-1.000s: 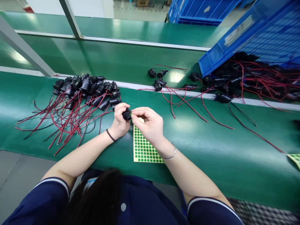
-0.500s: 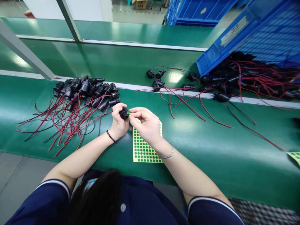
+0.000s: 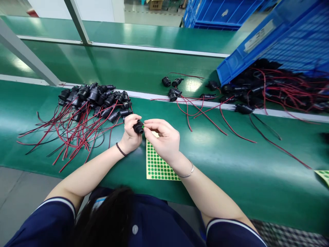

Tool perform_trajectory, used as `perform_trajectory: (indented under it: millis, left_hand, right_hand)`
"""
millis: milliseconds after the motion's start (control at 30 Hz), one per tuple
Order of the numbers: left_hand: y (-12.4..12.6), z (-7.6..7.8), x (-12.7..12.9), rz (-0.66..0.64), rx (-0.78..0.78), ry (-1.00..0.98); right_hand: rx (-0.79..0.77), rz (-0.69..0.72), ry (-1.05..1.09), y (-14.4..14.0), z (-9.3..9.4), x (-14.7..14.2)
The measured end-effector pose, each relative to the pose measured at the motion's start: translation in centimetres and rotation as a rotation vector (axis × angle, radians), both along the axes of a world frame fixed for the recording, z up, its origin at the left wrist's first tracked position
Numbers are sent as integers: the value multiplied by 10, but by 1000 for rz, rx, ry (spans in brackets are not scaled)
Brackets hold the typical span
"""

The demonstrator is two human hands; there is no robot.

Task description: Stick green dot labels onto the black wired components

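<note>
Green belting covers the workbench [image 3: 231, 164], which runs the full width of the view and is cut off at both sides. A blue crate [image 3: 269, 37] lies tipped at the far right, spilling black plugs with red wires; its upper part runs out of view. A heap of wired plugs [image 3: 87, 106] lies at the left, near the rear rail, its red and black leads fanning toward the front edge. A few loose plugs [image 3: 173, 87] sit between heap and crate. A yellow sticker sheet [image 3: 156, 161] with green dots lies flat near the front edge, partly under the right wrist.

Both forearms reach forward and meet above the sheet. The left hand [image 3: 131, 133] is curled around a small black plug [image 3: 138, 127], gripping it firmly; most of the plug is hidden by the fingers. The right hand [image 3: 164, 137] pinches narrowly, thumb and forefinger touching the plug's open end, with a green dot [image 3: 143, 126] just visible at the fingertips. Whether the dot is already stuck on cannot be made out.

Open belt lies to the right of the hands, up to a second sheet corner [image 3: 324, 175] at the frame edge.
</note>
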State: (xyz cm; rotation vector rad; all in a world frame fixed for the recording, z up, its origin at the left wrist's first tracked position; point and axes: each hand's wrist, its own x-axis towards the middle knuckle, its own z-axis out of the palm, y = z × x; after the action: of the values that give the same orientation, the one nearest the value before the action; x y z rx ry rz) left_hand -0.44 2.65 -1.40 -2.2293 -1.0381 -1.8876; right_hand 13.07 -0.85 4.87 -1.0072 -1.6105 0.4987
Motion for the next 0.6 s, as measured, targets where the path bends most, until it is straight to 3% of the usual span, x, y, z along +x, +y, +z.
perform_trajectory:
  millis: [200, 367, 467, 600]
  left_hand:
    - [3, 4, -4, 20, 98, 64]
    - [3, 4, -1, 38, 57, 62]
    - [1, 7, 3, 8, -26, -12]
    - [-4, 11, 5, -49, -170, -79]
  right_hand:
    - [116, -15, -134, -2, 3, 3]
    - [150, 6, -189, -1, 1, 7]
    - [81, 73, -122, 2, 3, 9]
    - [-140, 149, 42, 7, 6, 12]
